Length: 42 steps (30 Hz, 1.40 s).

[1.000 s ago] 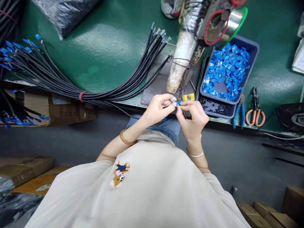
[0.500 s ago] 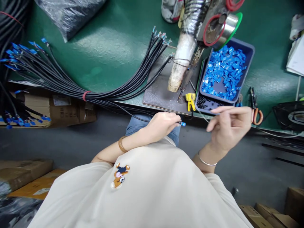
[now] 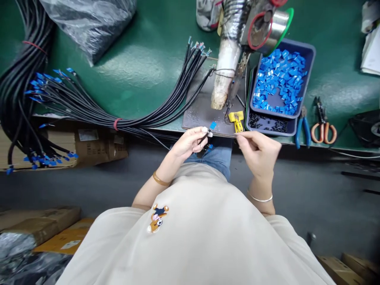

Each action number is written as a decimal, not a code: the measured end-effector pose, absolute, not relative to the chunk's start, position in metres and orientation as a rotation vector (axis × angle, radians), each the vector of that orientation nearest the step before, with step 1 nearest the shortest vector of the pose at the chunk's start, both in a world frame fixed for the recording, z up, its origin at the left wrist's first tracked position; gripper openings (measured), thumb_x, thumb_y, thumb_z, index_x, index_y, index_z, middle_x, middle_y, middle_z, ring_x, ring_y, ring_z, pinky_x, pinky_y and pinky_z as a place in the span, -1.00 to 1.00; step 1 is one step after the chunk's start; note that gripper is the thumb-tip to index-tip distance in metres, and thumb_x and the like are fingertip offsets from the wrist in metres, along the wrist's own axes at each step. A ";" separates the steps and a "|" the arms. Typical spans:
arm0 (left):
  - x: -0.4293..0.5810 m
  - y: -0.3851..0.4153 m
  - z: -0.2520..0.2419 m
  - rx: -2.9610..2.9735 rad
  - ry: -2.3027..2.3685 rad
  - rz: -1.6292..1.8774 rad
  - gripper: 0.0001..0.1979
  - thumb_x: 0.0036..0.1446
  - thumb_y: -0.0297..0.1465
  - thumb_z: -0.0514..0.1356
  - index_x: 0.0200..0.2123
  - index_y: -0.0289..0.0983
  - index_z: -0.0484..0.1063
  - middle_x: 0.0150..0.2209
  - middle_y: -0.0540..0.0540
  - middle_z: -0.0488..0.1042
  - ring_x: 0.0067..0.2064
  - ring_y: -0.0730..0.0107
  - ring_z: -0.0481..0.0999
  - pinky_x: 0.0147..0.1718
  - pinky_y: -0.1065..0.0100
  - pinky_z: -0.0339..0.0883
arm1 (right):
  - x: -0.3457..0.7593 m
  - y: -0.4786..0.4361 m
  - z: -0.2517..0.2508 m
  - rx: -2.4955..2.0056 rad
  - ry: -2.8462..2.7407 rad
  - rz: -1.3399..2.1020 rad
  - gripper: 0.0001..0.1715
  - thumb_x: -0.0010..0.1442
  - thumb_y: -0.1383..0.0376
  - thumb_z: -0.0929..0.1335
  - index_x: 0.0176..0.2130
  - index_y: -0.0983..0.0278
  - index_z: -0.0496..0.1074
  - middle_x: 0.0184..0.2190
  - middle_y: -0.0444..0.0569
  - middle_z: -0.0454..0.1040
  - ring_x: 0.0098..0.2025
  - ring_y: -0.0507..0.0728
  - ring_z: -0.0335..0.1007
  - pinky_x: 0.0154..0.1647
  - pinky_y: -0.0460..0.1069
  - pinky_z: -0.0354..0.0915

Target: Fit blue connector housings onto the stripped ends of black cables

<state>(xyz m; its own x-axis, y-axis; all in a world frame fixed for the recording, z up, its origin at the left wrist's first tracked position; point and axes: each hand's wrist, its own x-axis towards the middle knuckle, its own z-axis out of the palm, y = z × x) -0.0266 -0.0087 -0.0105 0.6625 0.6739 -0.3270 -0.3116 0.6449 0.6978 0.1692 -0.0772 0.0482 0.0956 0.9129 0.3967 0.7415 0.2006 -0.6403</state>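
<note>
The left hand (image 3: 190, 143) has lifted the small blue plastic connector (image 3: 213, 125) up to the near edge of the green tabletop (image 3: 154, 51), its fingers pinching the thin black cable (image 3: 203, 138). The right hand (image 3: 259, 153) has swung back beside the yellow plastic clip (image 3: 237, 120), fingertips pinched; I can't tell if they hold something tiny. So both hands are near the blue end again.

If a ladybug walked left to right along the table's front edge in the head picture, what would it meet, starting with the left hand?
Left hand → small blue piece → yellow clip → right hand → blue-handled pliers → orange-handled cutters.
</note>
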 end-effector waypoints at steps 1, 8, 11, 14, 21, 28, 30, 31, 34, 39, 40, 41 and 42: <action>-0.026 -0.012 -0.010 0.639 0.645 0.641 -0.75 0.02 -0.27 0.31 -0.39 -0.30 0.35 -0.72 0.14 0.22 -0.74 0.69 -0.03 -0.74 0.54 -0.23 | 0.167 -0.075 0.044 -1.586 -1.700 0.330 -0.85 0.23 0.26 0.38 -0.27 0.25 0.56 -0.46 -0.12 0.54 -0.53 -0.05 0.35 -0.51 -0.09 0.17; -0.012 -0.019 -0.007 0.828 0.689 0.701 -0.81 0.03 -0.33 0.26 -0.38 -0.35 0.40 -0.60 0.07 0.35 -0.66 0.73 0.07 -0.67 0.56 -0.15 | 0.153 -0.061 0.034 -1.584 -1.628 0.552 -0.81 0.21 0.21 0.39 -0.30 0.28 0.53 -0.48 -0.13 0.51 -0.47 -0.04 0.34 -0.43 -0.11 0.21; -0.008 -0.019 -0.007 0.925 0.672 0.787 -0.77 -0.06 -0.36 0.34 -0.33 -0.35 0.46 -0.49 0.02 0.45 -0.53 0.68 0.31 -0.54 0.58 0.17 | 0.154 -0.057 0.029 -1.569 -1.446 0.703 -0.74 0.23 0.17 0.36 -0.42 0.28 0.45 -0.55 -0.17 0.43 -0.55 -0.07 0.28 -0.51 -0.12 0.16; -0.005 -0.022 -0.003 1.082 0.744 0.887 -0.77 -0.02 -0.34 0.36 -0.31 -0.34 0.49 -0.43 -0.01 0.49 -0.41 0.60 0.43 -0.37 0.54 0.33 | 0.157 -0.053 0.019 -1.494 -1.293 0.859 -0.68 0.21 0.12 0.38 -0.45 0.27 0.39 -0.59 -0.21 0.39 -0.56 -0.06 0.29 -0.49 -0.13 0.21; -0.005 -0.028 0.012 1.331 0.870 0.865 -0.78 0.16 -0.29 0.23 -0.39 -0.36 0.45 -0.58 0.05 0.32 -0.54 0.64 0.27 -0.53 0.54 0.18 | 0.155 -0.065 0.018 -1.586 -1.280 0.521 -0.77 0.23 0.15 0.37 -0.20 0.23 0.51 -0.52 -0.20 0.44 -0.56 -0.07 0.29 -0.52 -0.12 0.20; -0.005 -0.024 0.012 1.372 0.839 0.833 -0.80 0.17 -0.32 0.22 -0.38 -0.37 0.46 -0.53 0.05 0.28 -0.50 0.63 0.19 -0.53 0.53 0.10 | 0.164 -0.069 0.029 -1.463 -1.741 0.448 -0.81 0.23 0.29 0.37 -0.15 0.19 0.57 -0.31 -0.12 0.62 -0.41 -0.03 0.47 -0.35 -0.11 0.36; -0.005 -0.023 0.010 1.356 0.828 0.810 -0.80 0.17 -0.32 0.22 -0.37 -0.37 0.46 -0.53 0.04 0.27 -0.50 0.63 0.18 -0.54 0.53 0.09 | 0.167 -0.068 0.028 -1.449 -1.801 0.392 -0.82 0.23 0.30 0.37 -0.16 0.19 0.56 -0.31 -0.12 0.63 -0.39 -0.03 0.49 -0.32 -0.12 0.38; -0.005 -0.023 0.009 1.348 0.828 0.801 -0.80 0.17 -0.31 0.21 -0.37 -0.36 0.45 -0.53 0.05 0.26 -0.50 0.63 0.19 -0.54 0.53 0.09 | 0.168 -0.068 0.026 -1.442 -1.820 0.369 -0.82 0.23 0.31 0.37 -0.16 0.19 0.56 -0.33 -0.13 0.62 -0.40 -0.03 0.50 -0.33 -0.13 0.38; -0.006 -0.021 0.005 1.315 0.814 0.787 -0.78 0.18 -0.28 0.21 -0.39 -0.35 0.41 -0.53 0.06 0.24 -0.51 0.63 0.19 -0.53 0.54 0.10 | 0.170 -0.067 0.022 -1.409 -1.861 0.305 -0.86 0.22 0.34 0.38 -0.20 0.21 0.54 -0.36 -0.15 0.61 -0.43 -0.04 0.49 -0.35 -0.14 0.35; -0.005 -0.021 0.006 1.292 0.799 0.803 -0.76 0.20 -0.25 0.20 -0.37 -0.32 0.36 -0.54 0.09 0.19 -0.52 0.64 0.16 -0.54 0.54 0.08 | 0.162 -0.065 0.016 -1.470 -1.844 0.294 -0.94 0.24 0.31 0.36 -0.24 0.25 0.45 -0.46 -0.16 0.55 -0.50 -0.06 0.42 -0.43 -0.14 0.26; -0.005 -0.022 0.006 1.312 0.819 0.817 -0.77 0.20 -0.25 0.19 -0.35 -0.32 0.37 -0.54 0.09 0.19 -0.52 0.63 0.15 -0.53 0.54 0.08 | 0.159 -0.065 0.016 -1.508 -1.797 0.336 -0.92 0.25 0.29 0.35 -0.24 0.25 0.43 -0.48 -0.17 0.52 -0.52 -0.06 0.40 -0.45 -0.14 0.25; -0.005 -0.023 0.007 1.342 0.845 0.832 -0.78 0.22 -0.26 0.18 -0.32 -0.32 0.38 -0.53 0.08 0.20 -0.51 0.63 0.16 -0.52 0.54 0.10 | 0.156 -0.065 0.015 -1.540 -1.725 0.416 -0.90 0.26 0.26 0.34 -0.24 0.25 0.41 -0.51 -0.18 0.49 -0.54 -0.06 0.38 -0.47 -0.14 0.24; -0.005 -0.025 0.007 1.381 0.872 0.848 -0.78 0.23 -0.26 0.17 -0.29 -0.33 0.41 -0.52 0.08 0.22 -0.50 0.62 0.17 -0.51 0.53 0.11 | 0.154 -0.065 0.015 -1.554 -1.636 0.539 -0.88 0.27 0.23 0.33 -0.25 0.25 0.40 -0.53 -0.20 0.46 -0.56 -0.07 0.35 -0.49 -0.14 0.23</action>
<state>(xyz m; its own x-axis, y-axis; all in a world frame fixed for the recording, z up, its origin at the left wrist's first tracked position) -0.0051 -0.0251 0.0074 0.4468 0.8944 -0.0190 0.0057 0.0183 0.9998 0.1539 -0.0650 0.0154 0.0733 0.9642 0.2549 0.6236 0.1551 -0.7662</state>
